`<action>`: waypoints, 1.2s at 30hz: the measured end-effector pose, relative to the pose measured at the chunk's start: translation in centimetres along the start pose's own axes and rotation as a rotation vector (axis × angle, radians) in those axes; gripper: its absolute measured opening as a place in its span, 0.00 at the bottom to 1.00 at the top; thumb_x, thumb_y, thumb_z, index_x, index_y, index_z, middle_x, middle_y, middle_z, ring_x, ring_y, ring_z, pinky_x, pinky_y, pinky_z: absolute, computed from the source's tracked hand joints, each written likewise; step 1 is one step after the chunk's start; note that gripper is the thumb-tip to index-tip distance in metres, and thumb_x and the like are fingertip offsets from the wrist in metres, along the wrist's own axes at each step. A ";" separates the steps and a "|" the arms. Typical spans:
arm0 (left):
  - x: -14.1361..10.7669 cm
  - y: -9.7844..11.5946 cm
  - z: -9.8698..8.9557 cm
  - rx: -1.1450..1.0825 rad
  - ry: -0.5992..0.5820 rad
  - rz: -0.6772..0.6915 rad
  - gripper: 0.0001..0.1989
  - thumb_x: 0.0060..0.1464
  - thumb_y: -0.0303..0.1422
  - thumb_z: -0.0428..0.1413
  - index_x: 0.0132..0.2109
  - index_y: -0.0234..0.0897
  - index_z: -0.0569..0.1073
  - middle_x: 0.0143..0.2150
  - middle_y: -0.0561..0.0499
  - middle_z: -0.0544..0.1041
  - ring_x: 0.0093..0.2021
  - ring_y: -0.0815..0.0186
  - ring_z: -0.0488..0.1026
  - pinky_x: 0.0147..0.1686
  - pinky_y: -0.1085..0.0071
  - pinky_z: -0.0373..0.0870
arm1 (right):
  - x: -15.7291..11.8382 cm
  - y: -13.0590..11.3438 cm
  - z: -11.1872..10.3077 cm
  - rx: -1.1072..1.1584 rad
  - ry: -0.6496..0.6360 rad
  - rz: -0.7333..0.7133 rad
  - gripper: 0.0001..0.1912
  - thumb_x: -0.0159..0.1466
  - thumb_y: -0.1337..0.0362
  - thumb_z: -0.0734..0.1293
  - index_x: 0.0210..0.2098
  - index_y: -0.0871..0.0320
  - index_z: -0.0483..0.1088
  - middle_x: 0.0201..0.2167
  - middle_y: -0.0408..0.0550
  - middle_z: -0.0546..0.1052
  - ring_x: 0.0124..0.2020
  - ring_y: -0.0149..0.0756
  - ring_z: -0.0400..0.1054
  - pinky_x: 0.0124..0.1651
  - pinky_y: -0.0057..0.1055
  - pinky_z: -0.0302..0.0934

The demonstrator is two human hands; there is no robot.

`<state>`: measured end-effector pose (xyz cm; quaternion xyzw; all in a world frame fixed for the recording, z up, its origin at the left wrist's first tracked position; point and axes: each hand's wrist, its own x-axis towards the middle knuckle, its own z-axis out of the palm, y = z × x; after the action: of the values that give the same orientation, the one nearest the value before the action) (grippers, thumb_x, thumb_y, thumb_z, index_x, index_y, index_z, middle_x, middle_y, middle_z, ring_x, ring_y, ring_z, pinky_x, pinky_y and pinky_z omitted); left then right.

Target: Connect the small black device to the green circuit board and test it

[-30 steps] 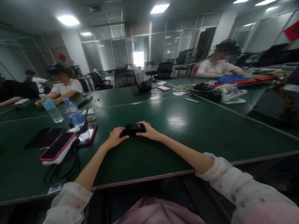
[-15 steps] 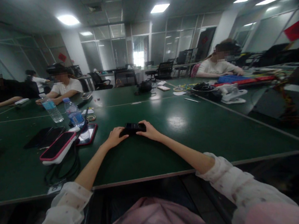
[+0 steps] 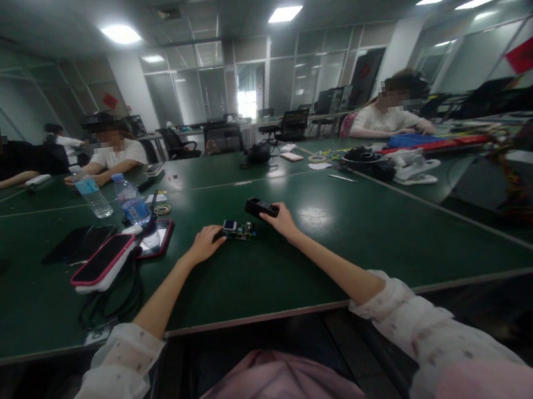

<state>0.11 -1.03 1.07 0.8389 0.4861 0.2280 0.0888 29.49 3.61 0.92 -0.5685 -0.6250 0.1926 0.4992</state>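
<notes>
On the green table (image 3: 276, 276) lies a circuit board (image 3: 241, 230) with a small screen at its left end. My left hand (image 3: 207, 242) closes its fingers around the board's left end. To the right and slightly farther off, my right hand (image 3: 281, 220) grips a black plastic cover (image 3: 258, 207), tilted and apart from the board. The cover's openings face up. Most of my left fingertips are hidden behind the board's edge.
To the left are a red-edged phone (image 3: 104, 261) on a white case, another phone (image 3: 157, 239), cables and two water bottles (image 3: 131, 200). A pen (image 3: 342, 178) and a white plastic device (image 3: 413, 168) lie on the right. Several people sit around the table.
The black cover has come off the circuit board, which is now exposed. My right hand has moved right and a little away with the cover; my left hand has hardly moved.
</notes>
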 end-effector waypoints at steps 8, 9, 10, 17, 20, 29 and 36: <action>0.0 0.2 -0.2 0.003 0.001 0.002 0.24 0.59 0.48 0.46 0.56 0.39 0.66 0.56 0.45 0.69 0.55 0.58 0.64 0.53 0.57 0.62 | -0.8 -0.2 0.6 -0.174 -0.108 -0.036 0.27 0.54 0.55 0.71 0.49 0.61 0.63 0.43 0.56 0.71 0.46 0.46 0.66 0.49 0.43 0.62; 0.0 0.3 -0.2 -0.002 0.000 0.000 0.24 0.59 0.48 0.46 0.56 0.40 0.66 0.56 0.45 0.69 0.55 0.58 0.64 0.53 0.57 0.62 | -0.8 -0.1 0.6 -0.204 -0.123 -0.047 0.27 0.53 0.56 0.71 0.49 0.60 0.63 0.43 0.56 0.71 0.47 0.47 0.65 0.49 0.44 0.61; 0.0 0.3 -0.3 -0.007 0.000 -0.002 0.24 0.59 0.49 0.46 0.56 0.40 0.66 0.56 0.45 0.69 0.55 0.58 0.64 0.53 0.57 0.62 | -0.8 -0.1 0.6 -0.228 -0.137 -0.058 0.27 0.53 0.56 0.71 0.49 0.60 0.62 0.44 0.56 0.71 0.48 0.48 0.64 0.50 0.45 0.61; 0.0 0.1 -0.2 -0.046 0.006 -0.013 0.24 0.58 0.49 0.48 0.55 0.40 0.67 0.56 0.45 0.69 0.56 0.57 0.65 0.54 0.57 0.62 | -0.6 0.4 0.7 -0.250 -0.154 -0.087 0.26 0.54 0.57 0.70 0.48 0.57 0.62 0.45 0.54 0.71 0.50 0.50 0.62 0.50 0.48 0.59; 0.0 0.0 -0.3 -0.067 0.008 -0.019 0.24 0.57 0.49 0.49 0.55 0.40 0.67 0.56 0.46 0.70 0.56 0.57 0.65 0.55 0.57 0.62 | -0.6 0.4 0.7 -0.252 -0.162 -0.088 0.26 0.54 0.57 0.70 0.49 0.57 0.61 0.45 0.54 0.70 0.50 0.50 0.62 0.50 0.48 0.59; -0.1 0.0 -0.7 -0.156 -0.016 -0.013 0.26 0.53 0.51 0.52 0.53 0.40 0.69 0.57 0.47 0.70 0.57 0.57 0.65 0.57 0.57 0.61 | -0.5 0.5 0.8 -0.266 -0.171 -0.081 0.26 0.54 0.56 0.70 0.49 0.57 0.61 0.46 0.54 0.70 0.50 0.51 0.61 0.50 0.47 0.59; -0.1 0.7 -1.0 -0.132 -0.013 -0.025 0.25 0.53 0.51 0.53 0.51 0.40 0.71 0.55 0.46 0.71 0.56 0.56 0.66 0.57 0.56 0.62 | -0.6 0.4 0.7 -0.251 -0.165 -0.092 0.25 0.54 0.58 0.70 0.49 0.57 0.62 0.45 0.55 0.71 0.50 0.51 0.62 0.50 0.49 0.59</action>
<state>0.09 -1.56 2.14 0.8265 0.4801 0.2527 0.1499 28.98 3.43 0.03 -0.5795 -0.7083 0.1357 0.3795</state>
